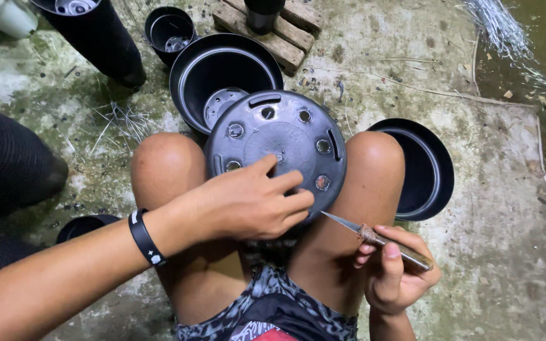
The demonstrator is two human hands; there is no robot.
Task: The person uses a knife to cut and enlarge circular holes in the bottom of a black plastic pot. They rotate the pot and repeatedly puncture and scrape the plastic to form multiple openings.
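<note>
A black plastic pot (292, 129) lies upturned between my knees, its round bottom with several drain holes facing me. My left hand (248, 202), a black wristband on the wrist, rests on the pot's bottom and near edge, fingers curled over it. My right hand (396, 268) grips a small knife (374, 235) with a rusty wooden handle; the blade tip points at the pot's lower right edge, close to my left fingertips.
An open black pot (188, 76) stands just beyond my knees, another (428, 170) at my right knee, and more pots (169, 28) at the back left. A wooden pallet piece (285, 38) lies on the mossy concrete floor. Dark ribbed objects (7, 164) sit left.
</note>
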